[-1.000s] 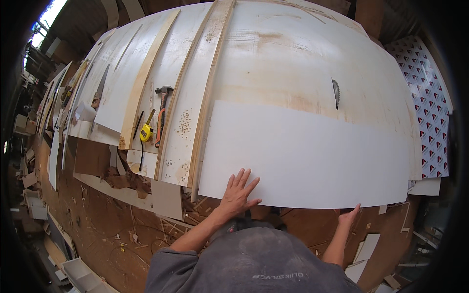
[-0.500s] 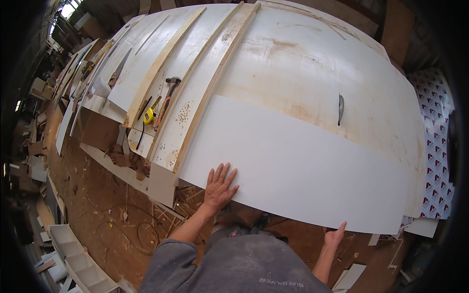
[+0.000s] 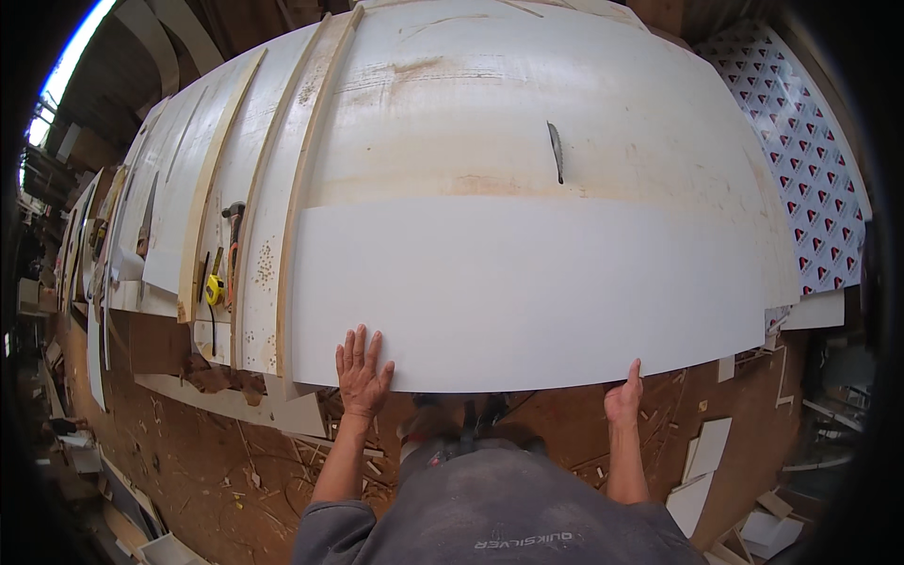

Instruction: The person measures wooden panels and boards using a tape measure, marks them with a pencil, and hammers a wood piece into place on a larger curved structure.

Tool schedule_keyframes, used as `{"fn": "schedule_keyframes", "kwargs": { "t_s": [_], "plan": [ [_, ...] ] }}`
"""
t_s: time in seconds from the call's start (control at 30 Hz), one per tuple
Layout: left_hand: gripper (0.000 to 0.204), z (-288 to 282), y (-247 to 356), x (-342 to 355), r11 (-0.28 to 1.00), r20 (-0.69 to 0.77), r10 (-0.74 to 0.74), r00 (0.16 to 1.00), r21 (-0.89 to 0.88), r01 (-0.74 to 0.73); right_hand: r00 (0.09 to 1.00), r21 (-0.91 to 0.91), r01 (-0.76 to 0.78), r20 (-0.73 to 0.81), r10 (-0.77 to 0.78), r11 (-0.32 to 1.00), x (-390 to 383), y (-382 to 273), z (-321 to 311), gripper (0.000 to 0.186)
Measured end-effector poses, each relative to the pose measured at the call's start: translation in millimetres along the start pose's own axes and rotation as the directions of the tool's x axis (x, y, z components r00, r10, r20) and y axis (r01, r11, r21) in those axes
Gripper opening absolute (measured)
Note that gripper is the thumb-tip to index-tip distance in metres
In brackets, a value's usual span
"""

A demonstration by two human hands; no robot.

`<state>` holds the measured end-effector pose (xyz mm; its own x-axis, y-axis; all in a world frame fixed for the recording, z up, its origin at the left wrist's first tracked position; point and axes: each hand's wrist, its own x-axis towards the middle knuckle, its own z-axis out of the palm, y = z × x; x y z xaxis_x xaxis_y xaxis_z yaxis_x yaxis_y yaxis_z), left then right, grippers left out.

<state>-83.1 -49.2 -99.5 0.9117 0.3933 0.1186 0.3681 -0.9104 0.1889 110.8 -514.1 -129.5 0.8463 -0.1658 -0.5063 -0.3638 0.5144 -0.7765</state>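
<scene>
A smooth white panel (image 3: pixel 527 292) lies flat on the large worn white work surface (image 3: pixel 443 122), its left edge along a wooden strip (image 3: pixel 311 151). Near the panel's front left corner, my left hand (image 3: pixel 363 381) rests palm down with its fingers spread. At the front edge toward the right is my right hand (image 3: pixel 622 400), its thumb over the panel's top and the other fingers curled at or under the edge, partly hidden. A dark, narrow saw blade (image 3: pixel 556 153) lies beyond the panel.
Left of the strip are a hammer (image 3: pixel 234 231), a yellow tape measure (image 3: pixel 216 287) and further wooden strips. Patterned sheeting (image 3: pixel 800 160) stands at the far right. Scraps and offcuts (image 3: pixel 702 452) litter the brown floor below the front edge.
My view has turned to the right, so the surface and tools appear further left. Both hands remain at the panel's front edge, and the panel stays against the strip.
</scene>
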Motion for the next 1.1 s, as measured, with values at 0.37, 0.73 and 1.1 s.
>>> {"fn": "schedule_keyframes", "kwargs": {
  "t_s": [0.37,0.73,1.1],
  "plan": [
    [0.049,-33,-36,-10,0.986,-0.137,-0.038,0.99,-0.167,0.015,0.993,0.135,0.052,-0.112,-0.037,0.99,19,5,-10,0.047],
    [0.046,-30,-57,-106,0.442,0.158,-0.587,0.794,-0.76,0.478,0.946,-0.174,0.055,-0.307,-0.107,0.983,93,-49,-89,0.056],
    [0.038,-112,-52,-115,-0.08,0.36,-0.509,0.782,-0.924,0.374,0.964,-0.354,0.105,-0.193,-0.183,0.929,51,-59,-72,0.059]
  ]
}}
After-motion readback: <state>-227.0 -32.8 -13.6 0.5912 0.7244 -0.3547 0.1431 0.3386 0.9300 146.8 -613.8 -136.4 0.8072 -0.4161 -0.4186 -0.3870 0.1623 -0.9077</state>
